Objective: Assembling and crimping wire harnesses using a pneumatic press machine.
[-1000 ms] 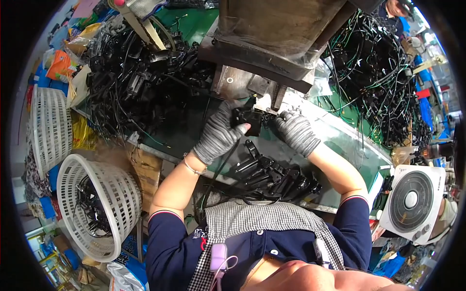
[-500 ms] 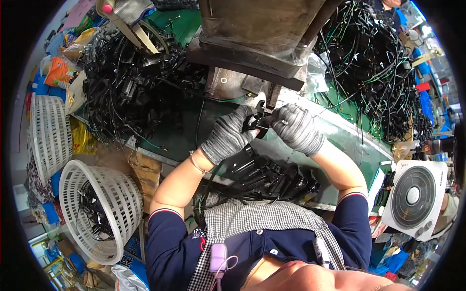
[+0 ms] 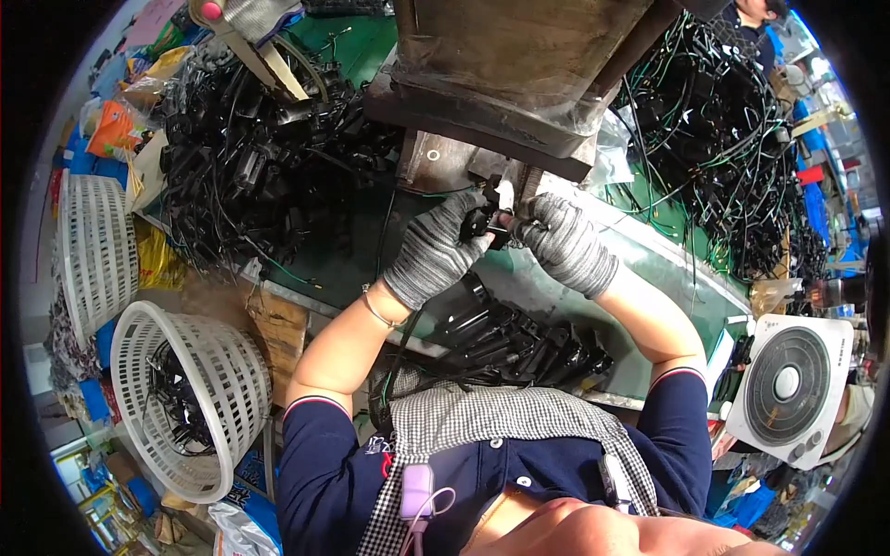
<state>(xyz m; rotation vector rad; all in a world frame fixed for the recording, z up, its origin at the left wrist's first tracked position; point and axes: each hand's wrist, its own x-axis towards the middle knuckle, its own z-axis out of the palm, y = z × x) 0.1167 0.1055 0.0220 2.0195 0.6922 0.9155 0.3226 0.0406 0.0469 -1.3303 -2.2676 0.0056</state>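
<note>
My left hand (image 3: 434, 248), in a grey striped knit glove with bare fingertips, grips a small black plastic part (image 3: 499, 229) with a cord trailing from it. My right hand (image 3: 567, 243), gloved the same way, is closed against the part's right side, its thumb and fingers pinching there. Both hands are just in front of the metal base (image 3: 431, 171) of a press-like machine (image 3: 501, 79). Its lower block overhangs the base. Between my forearms, several black plastic housings (image 3: 519, 338) lie in a row along the bench's near edge. Fine details of the held part are hidden by my fingers.
Tangled black parts and cords are heaped on the green bench at left (image 3: 250, 176) and right (image 3: 723, 148). White plastic baskets (image 3: 227, 371) stand at left, one holding black parts. A white fan-like unit (image 3: 788, 394) with a round grille sits at right. Another person (image 3: 756, 28) is at the far right.
The black part has tilted slightly in my hands, and a bright patch shows beside it. My right fingers have shifted a little. The surroundings have moved slightly in the view.
</note>
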